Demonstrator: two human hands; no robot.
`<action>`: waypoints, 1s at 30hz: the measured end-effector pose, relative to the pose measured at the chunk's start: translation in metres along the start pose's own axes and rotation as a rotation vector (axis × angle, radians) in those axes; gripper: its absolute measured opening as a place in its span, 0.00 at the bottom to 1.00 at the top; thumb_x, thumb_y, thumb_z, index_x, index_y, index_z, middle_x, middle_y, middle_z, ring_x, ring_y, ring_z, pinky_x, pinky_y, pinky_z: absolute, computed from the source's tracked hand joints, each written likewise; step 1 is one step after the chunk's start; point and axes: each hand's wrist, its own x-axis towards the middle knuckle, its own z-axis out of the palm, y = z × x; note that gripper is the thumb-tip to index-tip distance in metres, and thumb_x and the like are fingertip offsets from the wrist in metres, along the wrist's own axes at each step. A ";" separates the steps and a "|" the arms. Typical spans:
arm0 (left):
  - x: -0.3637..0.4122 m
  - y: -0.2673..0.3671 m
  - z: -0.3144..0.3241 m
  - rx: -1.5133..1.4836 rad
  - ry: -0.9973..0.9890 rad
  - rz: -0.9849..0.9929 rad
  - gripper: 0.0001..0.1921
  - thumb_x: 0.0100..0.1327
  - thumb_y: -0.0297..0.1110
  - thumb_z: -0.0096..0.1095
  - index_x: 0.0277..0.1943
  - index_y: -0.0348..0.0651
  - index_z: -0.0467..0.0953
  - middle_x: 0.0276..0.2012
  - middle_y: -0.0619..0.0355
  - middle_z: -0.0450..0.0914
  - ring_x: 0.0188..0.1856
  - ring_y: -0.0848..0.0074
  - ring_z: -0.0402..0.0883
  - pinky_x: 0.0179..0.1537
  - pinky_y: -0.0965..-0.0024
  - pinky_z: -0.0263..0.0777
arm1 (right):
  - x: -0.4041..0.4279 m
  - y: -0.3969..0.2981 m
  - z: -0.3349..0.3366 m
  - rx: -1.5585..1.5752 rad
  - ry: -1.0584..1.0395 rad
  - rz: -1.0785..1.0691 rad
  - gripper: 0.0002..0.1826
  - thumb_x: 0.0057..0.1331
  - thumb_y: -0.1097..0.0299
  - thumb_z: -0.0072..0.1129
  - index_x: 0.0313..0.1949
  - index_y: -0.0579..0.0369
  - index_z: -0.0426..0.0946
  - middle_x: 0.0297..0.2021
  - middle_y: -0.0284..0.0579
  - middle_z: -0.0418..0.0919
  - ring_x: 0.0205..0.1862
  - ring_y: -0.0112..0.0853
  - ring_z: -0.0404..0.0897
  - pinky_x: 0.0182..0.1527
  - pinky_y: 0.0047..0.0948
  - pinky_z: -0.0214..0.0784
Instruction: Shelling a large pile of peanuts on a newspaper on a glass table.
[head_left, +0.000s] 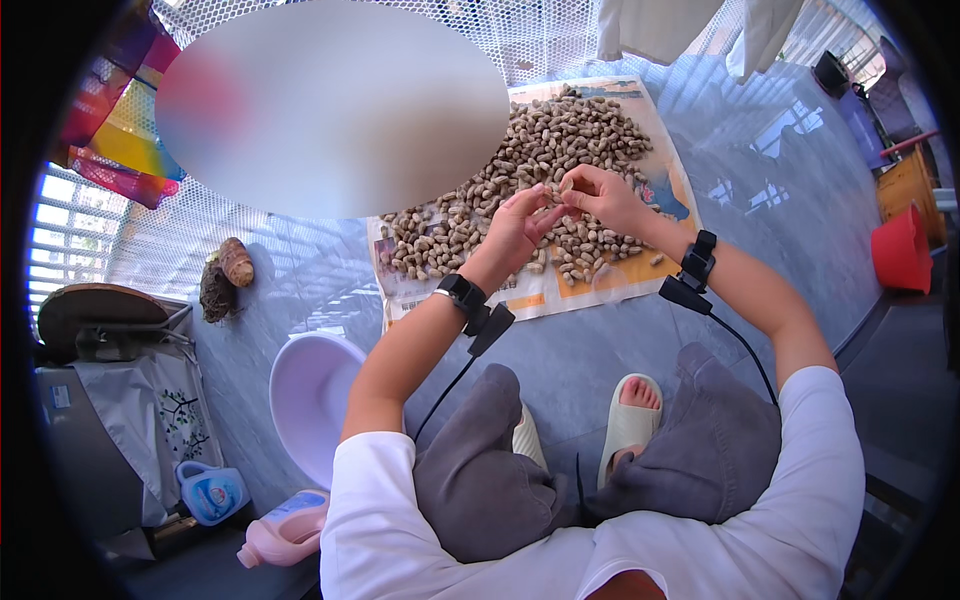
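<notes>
My left hand (525, 217) and my right hand (600, 196) meet above the near part of a heap of unshelled peanuts (559, 135). Between the fingertips of both hands is a peanut (553, 193), held by the left fingers. A pale bit, apparently peanut shell (567, 185), is pinched in the right thumb and forefinger. The peanuts lie spread on printed paper sheets (630, 283) on the grey tiled floor. Each wrist wears a black strap with a cabled device. A blurred oval hides the upper left of the heap.
A light purple basin (315, 405) stands left of my legs, near a pink bottle (289, 529) and a blue-labelled jug (212, 493). Two root vegetables (236, 262) lie on the floor at left. A red bucket (902, 249) is at the far right; white cloth (652, 30) hangs above.
</notes>
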 end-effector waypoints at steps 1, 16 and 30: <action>-0.001 0.000 -0.001 0.001 0.004 -0.004 0.08 0.61 0.31 0.54 0.38 0.35 0.70 0.35 0.57 0.73 0.40 0.71 0.77 0.45 0.74 0.75 | -0.003 -0.003 0.001 0.029 0.008 0.024 0.06 0.63 0.72 0.49 0.38 0.60 0.68 0.28 0.38 0.73 0.28 0.21 0.73 0.31 0.20 0.68; 0.012 -0.070 0.001 0.371 -0.131 -0.205 0.08 0.56 0.27 0.60 0.37 0.34 0.73 0.36 0.56 0.75 0.41 0.73 0.77 0.46 0.75 0.72 | -0.080 0.038 -0.040 -0.115 0.174 0.418 0.04 0.59 0.71 0.50 0.29 0.57 0.68 0.21 0.38 0.73 0.21 0.23 0.74 0.23 0.21 0.68; 0.021 -0.116 -0.003 1.432 -0.740 0.392 0.06 0.48 0.25 0.63 0.30 0.37 0.73 0.36 0.56 0.72 0.34 0.72 0.75 0.38 0.72 0.71 | -0.133 0.068 -0.059 -0.096 0.213 0.559 0.05 0.58 0.70 0.51 0.30 0.57 0.67 0.22 0.37 0.72 0.21 0.23 0.74 0.23 0.21 0.68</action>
